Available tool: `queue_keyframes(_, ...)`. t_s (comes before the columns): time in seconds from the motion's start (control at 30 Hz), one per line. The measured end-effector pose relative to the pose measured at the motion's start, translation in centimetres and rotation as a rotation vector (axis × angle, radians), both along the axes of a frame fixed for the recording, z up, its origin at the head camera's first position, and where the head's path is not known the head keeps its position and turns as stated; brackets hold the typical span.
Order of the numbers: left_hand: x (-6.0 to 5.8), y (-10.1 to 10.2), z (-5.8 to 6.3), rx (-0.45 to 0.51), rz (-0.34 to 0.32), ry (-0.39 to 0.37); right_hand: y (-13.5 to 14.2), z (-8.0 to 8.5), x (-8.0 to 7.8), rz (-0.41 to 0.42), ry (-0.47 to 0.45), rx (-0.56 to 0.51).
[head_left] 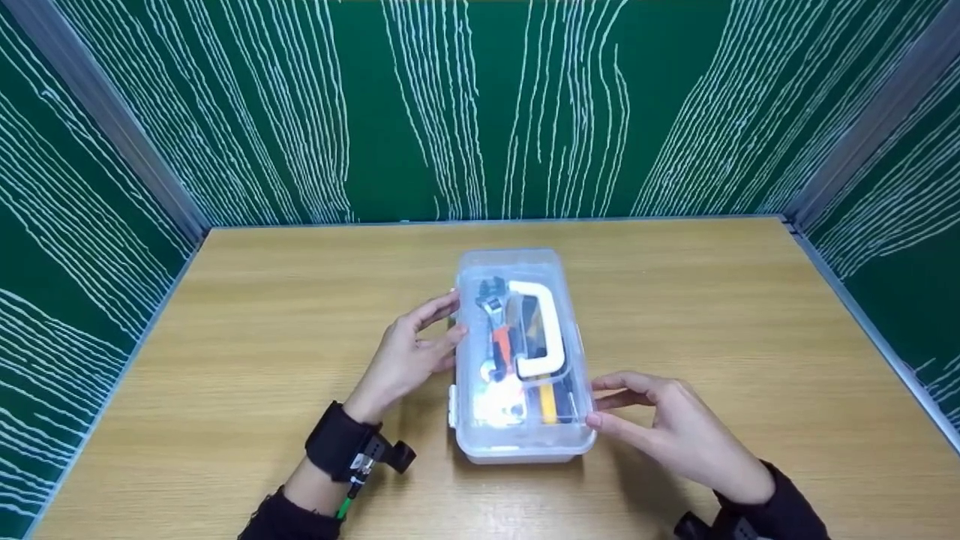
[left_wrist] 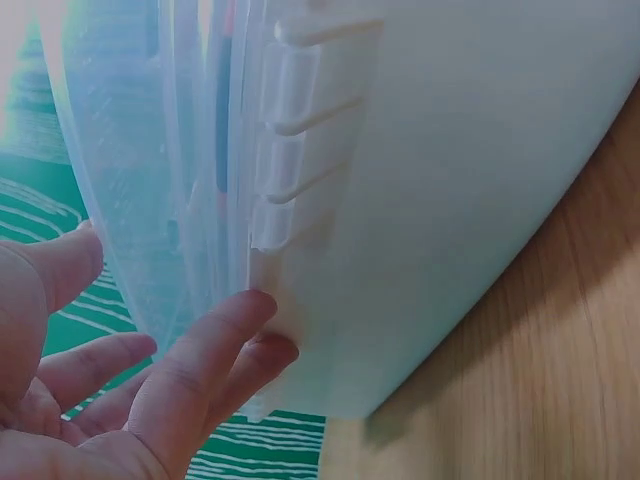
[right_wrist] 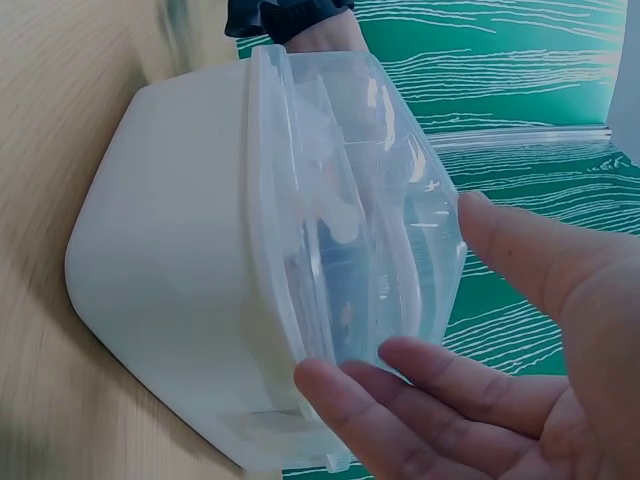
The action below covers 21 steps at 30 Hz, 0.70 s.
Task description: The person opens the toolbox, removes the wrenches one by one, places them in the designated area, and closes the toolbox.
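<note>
A toolbox (head_left: 529, 442) with a clear lid and a white base stands on the table, its lid down. Through the lid show an adjustable wrench (head_left: 499, 337) with a red and black handle and a yellow-handled tool (head_left: 548, 403). The white carrying handle (head_left: 551, 330) lies folded over to the right. My left hand (head_left: 409, 352) touches the box's left long side, fingertips at the lid seam beside the hinge ridges (left_wrist: 290, 150). On the opposite side, near the front corner, my right hand (head_left: 667, 424) has its fingers extended, fingertips right at the lid's edge.
The wooden table (head_left: 315, 277) surrounds the box. Green panels (head_left: 502, 112) with wavy white lines rise behind it and at both sides, joined by grey corner posts (head_left: 877, 112). Each wrist wears a black strap (head_left: 339, 442) with a small camera.
</note>
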<state>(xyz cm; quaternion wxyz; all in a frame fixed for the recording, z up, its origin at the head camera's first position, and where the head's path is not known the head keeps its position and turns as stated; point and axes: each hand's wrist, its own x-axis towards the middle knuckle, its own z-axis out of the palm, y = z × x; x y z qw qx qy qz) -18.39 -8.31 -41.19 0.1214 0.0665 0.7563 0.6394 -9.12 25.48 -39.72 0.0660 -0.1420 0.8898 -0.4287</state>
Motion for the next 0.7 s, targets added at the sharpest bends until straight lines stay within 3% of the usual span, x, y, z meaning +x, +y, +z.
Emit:
queue_keyframes(0.2,0.19,0.05,0.08,0.011,-0.006,0.029,0.14,-0.11,0.07,0.044,0.031,-0.034)
queue_keyframes(0.7,0.51,0.24,0.12,-0.03,0.012,0.032,0.19,0.16,0.01,0.053,0.031,0.016)
